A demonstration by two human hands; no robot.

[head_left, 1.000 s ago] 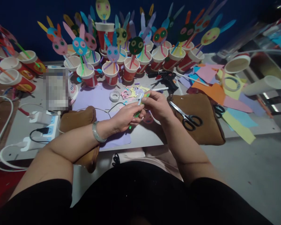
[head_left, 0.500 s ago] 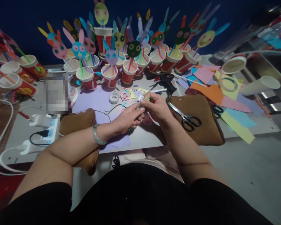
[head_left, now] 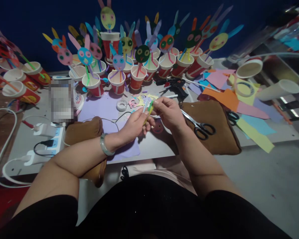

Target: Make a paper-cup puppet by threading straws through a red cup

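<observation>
In the middle of the view both hands meet above the table. My left hand [head_left: 136, 124] is closed around narrow pieces: a yellow strip [head_left: 147, 119] and a pale, thin stick-like piece [head_left: 145, 107] poke out by the thumb. My right hand [head_left: 168, 111] pinches a green strip [head_left: 150, 106] beside them. Whether these strips are straws or paper is too small to tell. Below the right hand, a pink round paper face [head_left: 157, 126] lies partly in shadow on the table. Small paper scraps [head_left: 137, 101] and a tape roll [head_left: 121, 105] lie just beyond my fingers.
Paper cups [head_left: 117, 82] with rabbit faces on straws line the back. Scissors [head_left: 200, 127] lie on a brown cushion [head_left: 221, 132] at right, near a black glue gun [head_left: 178, 87] and coloured paper [head_left: 220, 99]. A power strip [head_left: 55, 138] with white cables sits at left.
My fingers have shifted slightly; the green and yellow strips now show plainly between my hands, where a whitish piece showed before. The view has moved a little.
</observation>
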